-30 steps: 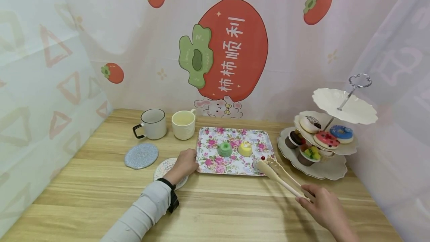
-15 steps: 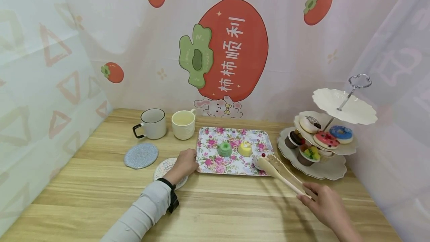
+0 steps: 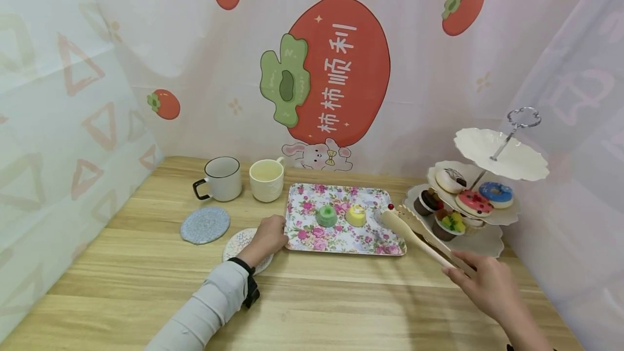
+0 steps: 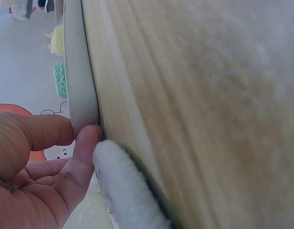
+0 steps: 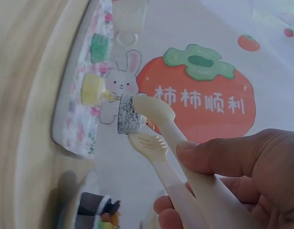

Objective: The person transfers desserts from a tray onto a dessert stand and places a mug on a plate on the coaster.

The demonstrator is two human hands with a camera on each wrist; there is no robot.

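At the left end of a floral tray (image 3: 341,240), my left hand (image 3: 267,236) pinches the rim; the left wrist view shows thumb and finger on the tray's edge (image 4: 81,71). My right hand (image 3: 487,286) grips pale tongs (image 3: 424,240). Between the tong tips is a small speckled grey-and-white cake (image 5: 130,114) with a red berry (image 3: 391,207) on top. It hangs above the tray's right end, and the tongs partly hide it in the head view. A green cake (image 3: 326,216) and a yellow cake (image 3: 356,215) stand on the tray.
A tiered stand (image 3: 502,150) with donuts and cupcakes stands at the right, close to the tongs. Behind the left hand are a white mug (image 3: 224,182) and a cream cup (image 3: 266,183). A blue coaster (image 3: 205,225) and a white coaster (image 3: 236,242) lie at the left.
My right hand has moved right, and the tongs have lifted the speckled cake off the tray's front right corner. The left hand has stayed on the tray rim.
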